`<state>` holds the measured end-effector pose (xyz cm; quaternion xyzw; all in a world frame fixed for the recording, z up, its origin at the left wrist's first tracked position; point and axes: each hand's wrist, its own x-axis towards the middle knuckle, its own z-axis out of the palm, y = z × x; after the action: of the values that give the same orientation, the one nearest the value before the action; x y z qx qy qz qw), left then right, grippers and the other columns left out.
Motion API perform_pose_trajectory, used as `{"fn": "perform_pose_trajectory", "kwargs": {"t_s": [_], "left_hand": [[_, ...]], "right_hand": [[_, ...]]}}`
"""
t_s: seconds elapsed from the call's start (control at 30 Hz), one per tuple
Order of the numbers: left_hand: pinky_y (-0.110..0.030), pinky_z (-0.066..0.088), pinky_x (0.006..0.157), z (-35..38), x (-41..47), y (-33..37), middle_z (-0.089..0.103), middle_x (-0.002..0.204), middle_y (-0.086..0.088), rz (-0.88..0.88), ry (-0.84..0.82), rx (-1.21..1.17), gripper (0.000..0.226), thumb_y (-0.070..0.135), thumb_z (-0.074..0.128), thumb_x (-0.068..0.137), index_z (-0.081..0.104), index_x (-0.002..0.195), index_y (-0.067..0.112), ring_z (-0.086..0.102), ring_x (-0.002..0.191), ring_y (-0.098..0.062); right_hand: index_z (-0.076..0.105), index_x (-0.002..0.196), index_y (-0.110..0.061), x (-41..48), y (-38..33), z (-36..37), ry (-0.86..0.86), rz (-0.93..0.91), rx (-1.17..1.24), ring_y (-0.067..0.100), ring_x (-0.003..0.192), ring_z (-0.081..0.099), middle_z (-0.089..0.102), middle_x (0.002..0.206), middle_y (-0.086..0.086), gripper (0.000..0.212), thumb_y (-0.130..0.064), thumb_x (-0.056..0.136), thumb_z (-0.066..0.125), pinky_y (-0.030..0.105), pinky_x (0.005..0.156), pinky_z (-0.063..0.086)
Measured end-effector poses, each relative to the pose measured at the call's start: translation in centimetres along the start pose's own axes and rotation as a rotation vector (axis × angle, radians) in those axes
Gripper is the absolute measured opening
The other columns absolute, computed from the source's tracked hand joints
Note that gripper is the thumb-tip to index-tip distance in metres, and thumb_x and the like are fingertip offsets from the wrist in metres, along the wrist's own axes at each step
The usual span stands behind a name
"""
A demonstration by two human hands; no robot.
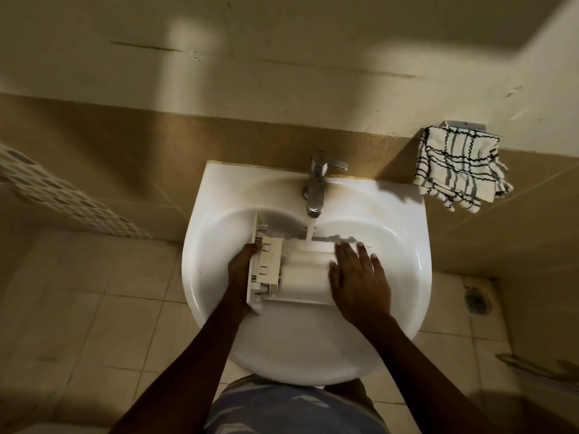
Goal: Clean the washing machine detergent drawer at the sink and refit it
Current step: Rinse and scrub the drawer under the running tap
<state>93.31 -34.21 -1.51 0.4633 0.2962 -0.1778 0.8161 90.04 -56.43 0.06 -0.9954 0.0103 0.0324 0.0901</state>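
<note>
fingers (347,255) flat on drawer (300,274) — spread

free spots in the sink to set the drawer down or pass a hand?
Bare bowl near the front rim of the sink, below both hands. Bare ledge left of the tap. Crowded mid-bowl: drawer, left hand, right hand, water stream.

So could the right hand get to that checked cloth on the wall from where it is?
Probably yes. The right hand lies flat on the drawer, gripping nothing, and the checked cloth hangs up to the right of the sink with nothing between them. It would have to leave the drawer.
</note>
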Motion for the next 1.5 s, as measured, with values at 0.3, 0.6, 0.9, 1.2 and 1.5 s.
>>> {"fn": "perform_pose_trajectory", "kwargs": {"t_s": [0.3, 0.6, 0.9, 1.2, 1.5], "left_hand": [[-0.026, 0.053, 0.044, 0.3, 0.0, 0.3, 0.073, 0.07, -0.012, 0.057, 0.099, 0.072, 0.028, 0.023, 0.049, 0.097, 0.067, 0.1, 0.003, 0.067, 0.056, -0.024], [-0.033, 0.056, 0.052, 0.5, -0.3, 0.4, 0.072, 0.085, -0.023, 0.045, 0.08, 0.038, 0.04, 0.03, 0.058, 0.09, 0.065, 0.112, -0.003, 0.069, 0.064, -0.03], [-0.031, 0.053, 0.047, -0.1, -0.1, 0.1, 0.071, 0.09, -0.026, 0.006, 0.077, 0.039, 0.045, 0.031, 0.057, 0.091, 0.064, 0.115, -0.005, 0.068, 0.062, -0.031], [-0.032, 0.055, 0.053, -0.3, 0.6, -0.2, 0.067, 0.096, -0.025, 0.029, 0.114, -0.004, 0.062, 0.041, 0.073, 0.069, 0.064, 0.113, -0.002, 0.067, 0.067, -0.031], [-0.035, 0.057, 0.054, -0.5, 0.8, -0.6, 0.072, 0.09, -0.029, 0.038, 0.08, -0.04, 0.037, 0.028, 0.059, 0.089, 0.07, 0.105, -0.003, 0.069, 0.07, -0.037]], "right_hand": [[0.062, 0.112, -0.018, 5.1, -5.3, 0.5, -0.118, -0.189, 0.224, 0.025, 0.1, 0.063, 0.067, 0.105, 0.006, 0.033, -0.035, 0.099, 0.038, 0.032, 0.086, 0.05], [0.059, 0.117, -0.01, 6.9, -5.5, 0.0, -0.174, 0.153, 0.071, 0.029, 0.108, 0.056, 0.059, 0.117, 0.01, 0.033, -0.029, 0.098, 0.039, 0.038, 0.089, 0.04], [0.03, 0.153, -0.024, -2.1, -2.9, 0.4, -0.074, -0.158, 0.103, 0.019, 0.147, 0.025, 0.032, 0.157, -0.003, 0.054, -0.046, 0.104, 0.023, 0.036, 0.118, 0.021], [0.057, 0.108, -0.021, 5.2, -8.1, 1.8, -0.187, -0.028, 0.236, 0.027, 0.103, 0.06, 0.063, 0.111, 0.008, 0.027, -0.04, 0.098, 0.041, 0.033, 0.081, 0.049], [0.063, 0.101, -0.014, 6.9, -0.1, -0.2, -0.126, 0.152, -0.02, 0.036, 0.098, 0.059, 0.063, 0.102, 0.01, 0.045, -0.049, 0.098, 0.035, 0.043, 0.081, 0.049]]}}
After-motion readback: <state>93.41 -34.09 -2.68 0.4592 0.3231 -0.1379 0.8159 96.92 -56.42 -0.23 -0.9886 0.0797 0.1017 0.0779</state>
